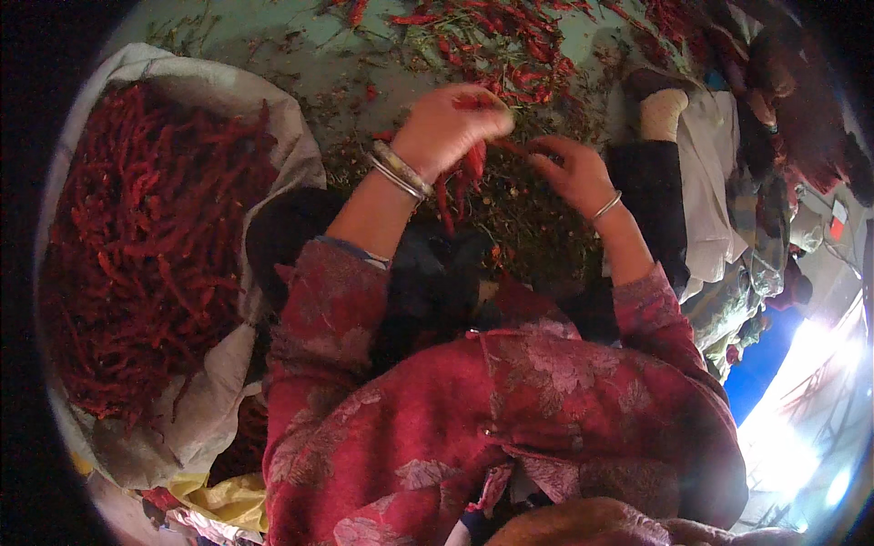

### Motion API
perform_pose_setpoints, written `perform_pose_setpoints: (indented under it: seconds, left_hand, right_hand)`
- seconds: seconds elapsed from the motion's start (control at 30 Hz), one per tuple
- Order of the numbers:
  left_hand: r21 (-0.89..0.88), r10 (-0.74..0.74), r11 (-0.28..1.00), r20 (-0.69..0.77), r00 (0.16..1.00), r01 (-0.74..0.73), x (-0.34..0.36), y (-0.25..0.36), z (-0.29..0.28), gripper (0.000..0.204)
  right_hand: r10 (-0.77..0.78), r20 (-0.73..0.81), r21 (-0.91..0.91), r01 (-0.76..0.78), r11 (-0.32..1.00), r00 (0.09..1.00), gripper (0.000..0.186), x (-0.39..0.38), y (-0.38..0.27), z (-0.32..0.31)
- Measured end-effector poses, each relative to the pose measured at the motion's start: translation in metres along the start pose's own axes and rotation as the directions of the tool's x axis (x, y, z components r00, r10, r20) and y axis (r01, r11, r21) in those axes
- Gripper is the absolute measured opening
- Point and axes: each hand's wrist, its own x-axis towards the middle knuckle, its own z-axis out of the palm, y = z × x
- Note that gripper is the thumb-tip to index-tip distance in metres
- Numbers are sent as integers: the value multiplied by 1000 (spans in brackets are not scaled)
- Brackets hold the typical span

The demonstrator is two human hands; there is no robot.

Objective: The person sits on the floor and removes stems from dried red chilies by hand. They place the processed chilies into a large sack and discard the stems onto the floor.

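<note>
My left hand [446,127] is closed around a small bunch of dried red chilies [462,182], which dangle below the palm. Its fingertips are partly smeared by motion. To its right, my right hand [575,173] has thumb and fingers drawn together at one end of a thin, reddish dried chili [510,146] that reaches across from the left hand. Both hands hover over a heap of greenish-brown stems and scraps [523,214] between my legs. Bracelets circle both wrists.
On my left stands a large pale sack [296,136], its rim rolled down, full of dried red chilies [155,246]. More chilies [528,50] lie scattered on the floor ahead. Yellow sacking [223,499] sits at lower left. Another person's foot [665,114] rests at the right.
</note>
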Motion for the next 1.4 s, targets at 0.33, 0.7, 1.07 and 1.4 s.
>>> perform_pose_setpoints:
  seconds: [0.33,0.7,1.07,1.4]
  left_hand:
    - [118,9,993,22,1000,-11,0,-3,6,13]
    - [-156,90,973,-434,896,-173,11,-8,-2,21]
    - [-287,122,912,-489,864,-291,15,-6,-11,17]
    - [-159,115,966,-437,892,-202,9,-2,-3,14]
  right_hand:
    - [-258,-312,-131,227,965,914,21,121,-27,34]
    - [-248,-387,16,276,961,888,20,118,-39,28]
    - [-236,-292,51,261,964,927,19,59,-41,3]
    - [-216,-395,-275,109,955,893,21,154,5,-3]
